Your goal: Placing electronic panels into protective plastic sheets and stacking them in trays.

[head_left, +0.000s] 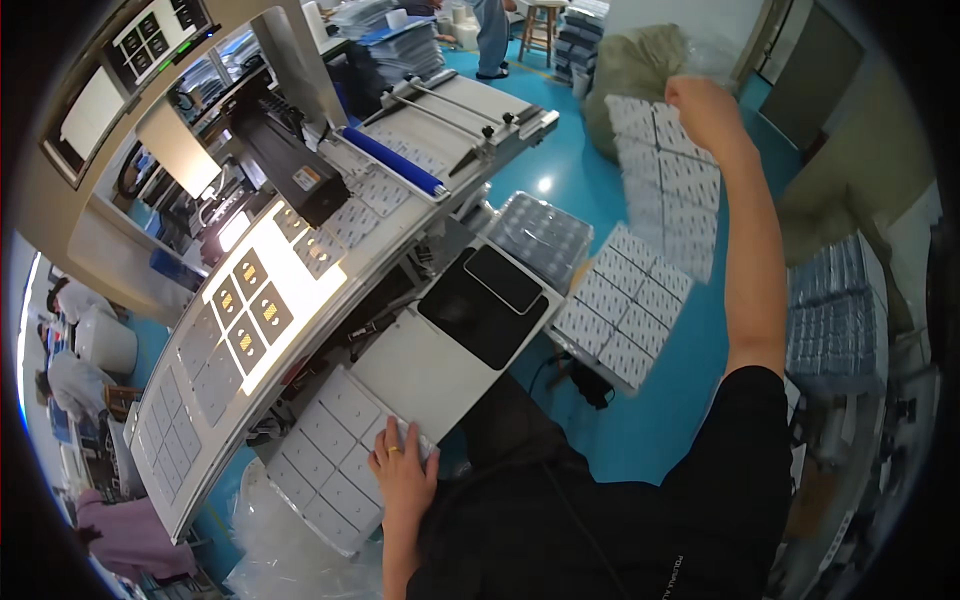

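Gripping 1 patterned white sheet [665, 190] by its top edge, the right hand [705, 112] is holding it near a matching stack [625, 308]; the left hand [405, 478], fingers spread open, is resting on a gridded white panel [322, 458].

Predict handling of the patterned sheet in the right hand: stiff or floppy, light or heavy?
The patterned sheet probably flexes: it looks thin, with edges bending as it hangs. Likely light, since the right hand alone holds it near the top. It may swing if moved fast, as its lower end seems unheld.
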`<state>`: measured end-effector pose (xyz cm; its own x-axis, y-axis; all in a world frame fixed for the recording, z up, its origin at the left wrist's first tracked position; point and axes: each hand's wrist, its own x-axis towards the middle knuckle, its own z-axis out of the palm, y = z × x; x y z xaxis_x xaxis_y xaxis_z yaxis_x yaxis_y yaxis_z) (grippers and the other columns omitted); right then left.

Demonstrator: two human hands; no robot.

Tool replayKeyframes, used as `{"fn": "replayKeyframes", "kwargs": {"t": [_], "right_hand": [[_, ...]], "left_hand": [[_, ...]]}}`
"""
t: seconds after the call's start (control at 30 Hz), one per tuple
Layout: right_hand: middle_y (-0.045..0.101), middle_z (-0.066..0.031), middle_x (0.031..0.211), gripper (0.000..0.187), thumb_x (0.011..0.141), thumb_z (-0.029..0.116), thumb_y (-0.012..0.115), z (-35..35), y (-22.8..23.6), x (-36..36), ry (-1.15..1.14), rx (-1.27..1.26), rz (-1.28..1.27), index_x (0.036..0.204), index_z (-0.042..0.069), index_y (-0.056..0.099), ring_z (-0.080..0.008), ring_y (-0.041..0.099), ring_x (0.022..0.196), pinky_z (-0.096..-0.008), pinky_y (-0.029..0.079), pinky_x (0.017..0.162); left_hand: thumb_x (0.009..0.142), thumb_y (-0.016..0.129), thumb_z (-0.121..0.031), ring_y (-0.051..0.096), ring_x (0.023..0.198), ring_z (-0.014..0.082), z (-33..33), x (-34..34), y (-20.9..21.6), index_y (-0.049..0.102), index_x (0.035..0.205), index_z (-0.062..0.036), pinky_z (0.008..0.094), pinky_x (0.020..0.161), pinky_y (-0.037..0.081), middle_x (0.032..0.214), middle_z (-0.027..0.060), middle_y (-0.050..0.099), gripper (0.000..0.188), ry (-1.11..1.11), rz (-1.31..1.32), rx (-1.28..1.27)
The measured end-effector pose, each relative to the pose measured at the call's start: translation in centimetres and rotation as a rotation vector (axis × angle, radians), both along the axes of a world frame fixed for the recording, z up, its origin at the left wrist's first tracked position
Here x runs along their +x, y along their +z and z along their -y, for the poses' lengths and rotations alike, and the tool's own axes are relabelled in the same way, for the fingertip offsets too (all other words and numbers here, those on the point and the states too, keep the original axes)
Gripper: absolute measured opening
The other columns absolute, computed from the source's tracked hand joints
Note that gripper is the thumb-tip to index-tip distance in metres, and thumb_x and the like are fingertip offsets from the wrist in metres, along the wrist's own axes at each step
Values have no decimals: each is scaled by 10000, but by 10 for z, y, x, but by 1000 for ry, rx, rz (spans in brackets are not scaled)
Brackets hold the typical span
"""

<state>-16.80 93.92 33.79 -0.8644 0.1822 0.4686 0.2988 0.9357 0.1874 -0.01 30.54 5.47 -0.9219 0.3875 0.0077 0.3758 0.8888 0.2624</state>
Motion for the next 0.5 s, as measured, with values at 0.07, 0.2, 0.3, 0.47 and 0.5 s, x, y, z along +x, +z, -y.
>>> {"fn": "replayKeyframes", "kwargs": {"t": [0.07,0.2,0.3,0.47,0.5], "right_hand": [[782,-166,1008,108,1028,89,664,3,-2,41,40,-151,44,1087,30,732,-338,749,949,-455,566,856],[755,-54,924,135,1015,112,683,-63,-35,102,158,-733,141,1056,1,748,-155,672,863,-346,539,791],[746,-1,922,139,1010,110,693,-116,-117,139,85,-948,105,1060,-5,754,-94,630,871,-315,530,796],[777,-77,936,152,1001,131,704,-175,-335,163,-251,-955,199,1085,26,774,-174,683,849,-375,557,784],[772,-89,928,149,1003,131,701,-170,-350,158,-252,-947,146,1083,28,772,-191,685,842,-384,557,776]], "left_hand": [[938,807,-315,438,1473,471,3,2,-1,626,1510,-64,629,1176,356,1671,268,450,650,-9,-10,0],[945,806,-331,433,1477,467,6,-2,0,623,1517,-62,627,1182,347,1673,265,448,658,-32,25,13],[941,812,-339,426,1485,459,5,-5,0,622,1522,-72,623,1192,337,1681,255,442,666,-28,30,21],[918,836,-330,408,1509,446,3,-2,-3,621,1531,-92,614,1210,323,1694,235,430,691,-8,27,56],[914,840,-327,405,1513,444,3,0,-2,619,1532,-93,613,1213,321,1696,234,427,696,2,36,52]]}}
